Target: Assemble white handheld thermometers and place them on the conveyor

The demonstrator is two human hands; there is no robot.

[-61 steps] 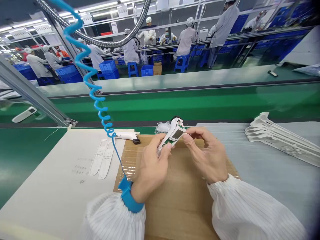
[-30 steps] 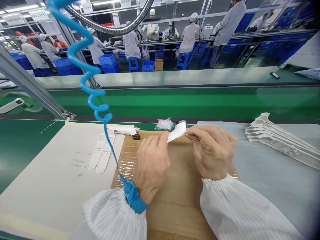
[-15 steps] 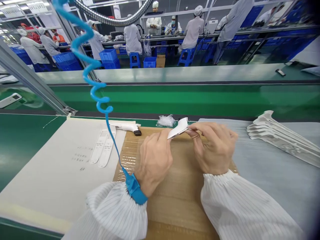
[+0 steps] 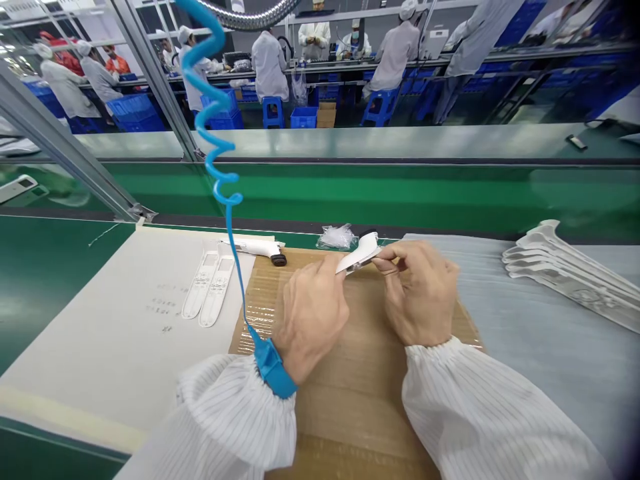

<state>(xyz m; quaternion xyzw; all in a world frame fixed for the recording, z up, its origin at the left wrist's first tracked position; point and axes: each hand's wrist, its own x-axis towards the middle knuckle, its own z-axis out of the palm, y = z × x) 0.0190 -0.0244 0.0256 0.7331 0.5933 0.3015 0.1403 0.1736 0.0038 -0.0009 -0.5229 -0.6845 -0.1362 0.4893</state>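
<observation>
My left hand [image 4: 316, 312] is closed round a white curved plastic housing [image 4: 361, 251], most of which its fingers hide. The visible end of the housing tilts up to the right and has a dark tip behind it. My right hand [image 4: 421, 288] pinches at the right side of this end with thumb and forefinger; whether a small piece sits between them I cannot make out. Both hands are above a tape-covered cardboard sheet [image 4: 360, 400]. A blue wrist strap [image 4: 274, 370] with a coiled cord circles my left wrist.
To the left, two flat white panels [image 4: 217, 293] and a white handle-shaped device [image 4: 260, 247] lie on white paper [image 4: 100, 320]. A clear plastic bag [image 4: 336, 237] is behind my hands. Stacked white shells [image 4: 565, 267] lie at right. The blue coiled cord [image 4: 213, 107] hangs at left.
The view has shifted slightly. The white housing is turned a little in my hands, showing more of its dark tip and underside. Both hands keep hold at the same place.
</observation>
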